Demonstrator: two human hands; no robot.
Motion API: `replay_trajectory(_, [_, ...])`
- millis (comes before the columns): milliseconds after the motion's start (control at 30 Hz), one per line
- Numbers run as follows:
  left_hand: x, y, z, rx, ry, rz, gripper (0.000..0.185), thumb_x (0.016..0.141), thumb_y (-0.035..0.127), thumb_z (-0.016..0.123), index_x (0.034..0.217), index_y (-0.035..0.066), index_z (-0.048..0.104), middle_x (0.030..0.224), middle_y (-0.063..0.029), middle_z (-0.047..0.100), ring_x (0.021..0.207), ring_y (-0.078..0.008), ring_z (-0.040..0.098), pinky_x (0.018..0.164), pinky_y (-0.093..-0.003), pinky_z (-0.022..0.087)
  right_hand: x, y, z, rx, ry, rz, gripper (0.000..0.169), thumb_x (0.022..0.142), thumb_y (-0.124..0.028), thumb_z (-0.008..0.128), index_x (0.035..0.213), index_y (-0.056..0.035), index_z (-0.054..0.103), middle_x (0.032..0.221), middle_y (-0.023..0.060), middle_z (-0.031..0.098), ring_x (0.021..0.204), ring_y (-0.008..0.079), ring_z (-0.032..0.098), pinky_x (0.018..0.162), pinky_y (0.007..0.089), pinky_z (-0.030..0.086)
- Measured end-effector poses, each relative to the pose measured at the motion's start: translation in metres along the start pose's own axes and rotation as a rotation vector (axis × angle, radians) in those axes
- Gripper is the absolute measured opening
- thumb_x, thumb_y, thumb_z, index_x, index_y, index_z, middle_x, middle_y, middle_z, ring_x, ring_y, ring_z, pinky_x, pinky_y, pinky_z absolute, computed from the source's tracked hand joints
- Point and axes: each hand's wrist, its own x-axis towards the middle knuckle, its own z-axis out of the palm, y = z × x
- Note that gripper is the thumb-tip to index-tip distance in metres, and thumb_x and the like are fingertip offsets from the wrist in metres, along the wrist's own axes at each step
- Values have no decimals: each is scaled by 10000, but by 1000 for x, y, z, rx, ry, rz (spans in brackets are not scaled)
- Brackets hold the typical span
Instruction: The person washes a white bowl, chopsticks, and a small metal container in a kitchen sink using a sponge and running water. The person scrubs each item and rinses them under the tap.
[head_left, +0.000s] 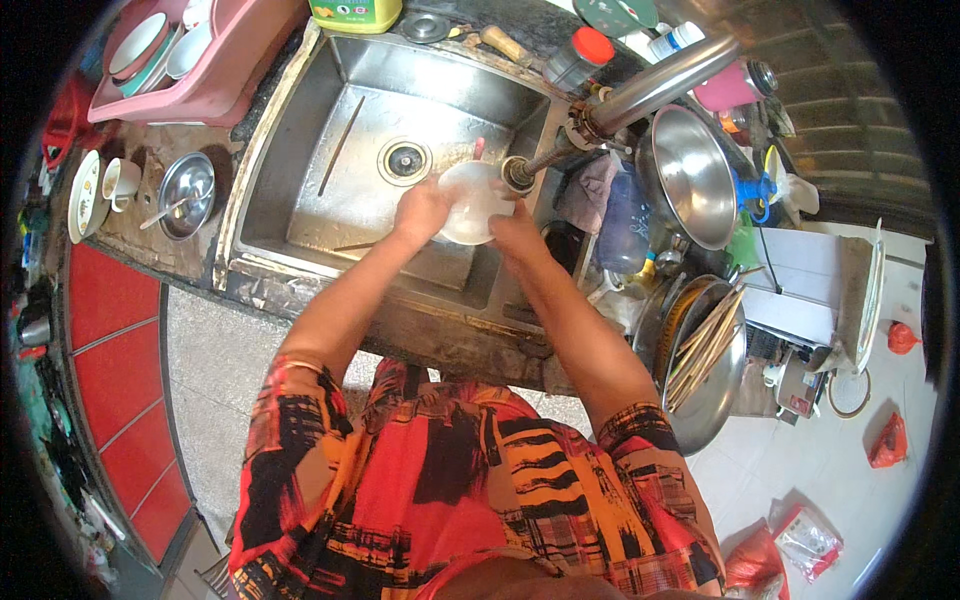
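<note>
Over the stainless-steel sink (307, 202) I hold a white bowl (472, 214), blurred and tilted. My left hand (422, 210) grips its left side, and my right hand (516, 227) has the right side by the rim. The faucet's spout (517, 174) hangs right beside the bowl, close above my right hand. A small red thing (479, 148) pokes out past the bowl's far edge; what it belongs to is hidden. One dark chopstick (341, 146) lies in the basin left of the drain (405, 161); another thin stick (356, 246) rests near the front.
Left on the counter are a metal bowl with a spoon (184, 191), a white cup (120, 180) and a pink dish basin (225, 82). A red-lidded jar (585, 56) stands behind the faucet. To the right are a steel basin (694, 176) and a bundle of chopsticks (705, 349).
</note>
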Motion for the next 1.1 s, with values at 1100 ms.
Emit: replay_trajectory(1100, [12,30,11,-254,-254,-271,392,808,355,560,865,-30,601,628,-119,605,544,-185,591,506,-315,468,-3,-35,-16,158,-90,75,532,630,65,361,1148,-18,446,1025,95,560,952,211,543,820,324,437])
